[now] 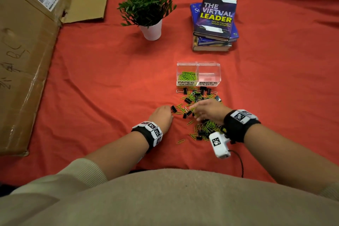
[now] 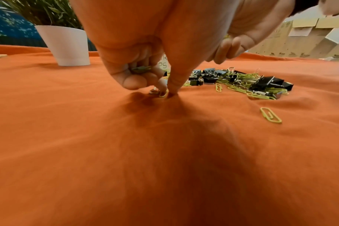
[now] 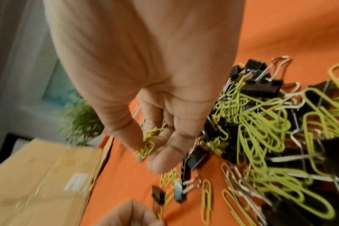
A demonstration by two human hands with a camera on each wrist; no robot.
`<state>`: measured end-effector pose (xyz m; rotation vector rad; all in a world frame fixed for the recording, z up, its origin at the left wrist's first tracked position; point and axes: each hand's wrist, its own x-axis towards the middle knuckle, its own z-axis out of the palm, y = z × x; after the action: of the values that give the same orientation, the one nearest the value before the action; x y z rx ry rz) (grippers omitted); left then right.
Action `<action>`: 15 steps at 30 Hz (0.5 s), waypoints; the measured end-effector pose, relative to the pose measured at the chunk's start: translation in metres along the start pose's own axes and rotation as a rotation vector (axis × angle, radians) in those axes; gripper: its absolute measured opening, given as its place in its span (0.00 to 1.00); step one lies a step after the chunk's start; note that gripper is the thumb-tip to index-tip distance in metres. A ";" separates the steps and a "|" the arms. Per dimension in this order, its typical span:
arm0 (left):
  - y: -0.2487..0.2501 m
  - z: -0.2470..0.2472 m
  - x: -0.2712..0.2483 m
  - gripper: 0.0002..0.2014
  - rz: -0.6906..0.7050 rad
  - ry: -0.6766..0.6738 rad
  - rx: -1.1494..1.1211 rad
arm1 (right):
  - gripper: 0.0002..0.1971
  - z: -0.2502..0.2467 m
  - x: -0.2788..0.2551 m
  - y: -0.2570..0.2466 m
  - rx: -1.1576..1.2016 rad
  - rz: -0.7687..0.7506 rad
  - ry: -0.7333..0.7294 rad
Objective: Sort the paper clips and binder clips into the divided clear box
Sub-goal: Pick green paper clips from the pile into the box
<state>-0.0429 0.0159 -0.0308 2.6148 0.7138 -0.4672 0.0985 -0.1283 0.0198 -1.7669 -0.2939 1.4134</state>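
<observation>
A divided clear box (image 1: 198,64) stands on the red cloth; its left half, labelled PAPER CLIPS, holds green paper clips (image 1: 187,76), and its right half, labelled BINDER CLIPS, looks bare. In front of it lies a mixed pile of green paper clips (image 3: 261,125) and black binder clips (image 2: 265,83). My left hand (image 1: 162,115) is at the pile's left edge, holding paper clips in its curled fingers (image 2: 139,68) while thumb and finger pinch another green paper clip (image 2: 163,93) on the cloth. My right hand (image 1: 209,109) hovers over the pile, gripping a bunch of green paper clips (image 3: 147,145).
A potted plant (image 1: 146,5) in a white pot and a stack of books (image 1: 214,22) stand behind the box. A big cardboard box (image 1: 23,51) lies along the left. A lone paper clip (image 1: 180,141) lies near me.
</observation>
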 end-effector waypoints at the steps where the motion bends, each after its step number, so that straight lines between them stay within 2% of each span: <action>1: 0.001 0.000 0.001 0.13 -0.002 -0.003 -0.008 | 0.10 -0.005 -0.001 -0.002 0.123 0.028 -0.014; 4: 0.001 0.000 0.003 0.12 -0.019 -0.036 -0.051 | 0.10 -0.013 -0.003 -0.004 0.277 0.063 -0.033; 6: -0.001 0.000 0.003 0.12 -0.043 -0.042 -0.086 | 0.08 -0.015 -0.001 -0.003 0.180 0.067 -0.036; 10: -0.007 0.002 0.000 0.11 -0.052 -0.040 -0.122 | 0.09 -0.004 0.008 0.006 -0.571 -0.078 0.032; 12: -0.010 0.002 -0.002 0.10 -0.066 -0.017 -0.164 | 0.06 0.007 0.012 0.014 -0.826 -0.178 0.015; 15: -0.012 0.003 -0.004 0.09 -0.080 0.001 -0.173 | 0.04 0.019 0.018 0.024 -1.089 -0.226 -0.017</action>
<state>-0.0531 0.0222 -0.0347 2.4325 0.8238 -0.4075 0.0808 -0.1233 -0.0106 -2.4253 -1.4292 1.1530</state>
